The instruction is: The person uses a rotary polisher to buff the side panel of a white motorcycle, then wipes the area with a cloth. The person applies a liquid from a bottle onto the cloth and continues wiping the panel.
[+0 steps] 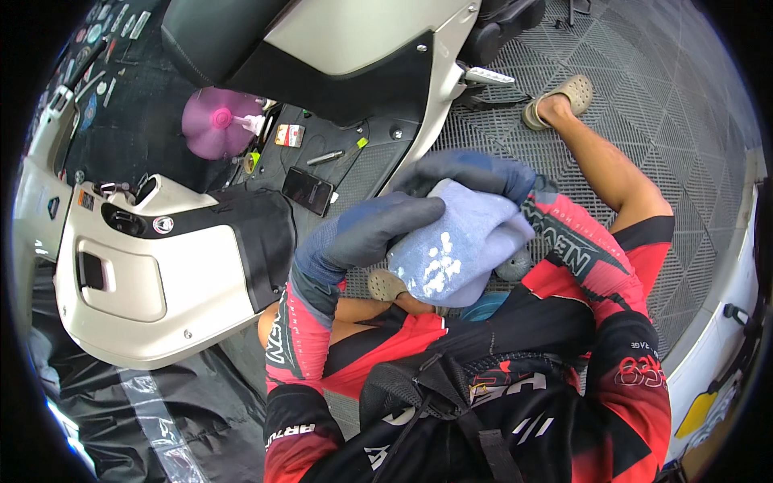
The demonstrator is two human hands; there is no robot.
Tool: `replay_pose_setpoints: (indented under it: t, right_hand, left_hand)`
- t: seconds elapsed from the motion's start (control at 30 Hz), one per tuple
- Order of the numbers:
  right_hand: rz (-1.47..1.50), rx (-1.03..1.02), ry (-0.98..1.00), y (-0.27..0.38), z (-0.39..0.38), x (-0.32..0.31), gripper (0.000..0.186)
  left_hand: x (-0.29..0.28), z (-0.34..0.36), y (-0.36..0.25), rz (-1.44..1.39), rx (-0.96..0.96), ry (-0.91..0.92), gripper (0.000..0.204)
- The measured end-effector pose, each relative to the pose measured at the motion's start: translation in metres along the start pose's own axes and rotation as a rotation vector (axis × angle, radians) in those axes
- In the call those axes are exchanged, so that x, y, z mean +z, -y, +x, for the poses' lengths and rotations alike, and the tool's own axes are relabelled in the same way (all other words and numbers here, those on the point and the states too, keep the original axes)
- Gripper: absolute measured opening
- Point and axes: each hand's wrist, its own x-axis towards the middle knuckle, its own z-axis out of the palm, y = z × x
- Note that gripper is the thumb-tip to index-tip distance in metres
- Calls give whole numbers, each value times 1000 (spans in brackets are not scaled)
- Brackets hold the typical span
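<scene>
A folded blue-grey cloth is held up in front of my body, with white, foamy-looking patches on its lower left part. Both my hands wear dark blue-grey gloves. My left hand grips the cloth's left edge, its fingers curled against the fabric. Bent over the far edge, my right hand also holds the cloth, and some of its fingertips are hidden. Under the cloth, part of a blue round container shows between my legs.
Left and ahead stands a cream scooter with a black seat. On its footboard lie a phone, a slim silver tool and a small red-and-white box. A pink fan stands beyond. Grey grid tiles cover the floor.
</scene>
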Motion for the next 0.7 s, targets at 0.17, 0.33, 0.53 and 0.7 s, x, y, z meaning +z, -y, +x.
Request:
replay_pose_setpoints:
  t: [0.17, 0.33, 0.53, 0.7]
  right_hand:
    - [506, 128, -46, 12, -45, 39, 58]
    - [684, 132, -59, -1, -50, 55, 60]
    - [524, 300, -98, 13, -56, 65, 68]
    - [521, 129, -140, -26, -45, 61, 73]
  left_hand:
    - [9, 18, -65, 388, -144, -9, 36]
    - [-2, -2, -66, 302, -383, -306, 40]
    - [-10, 13, -64, 394, -285, -251, 40]
    - [-17, 13, -59, 472, -169, -256, 42]
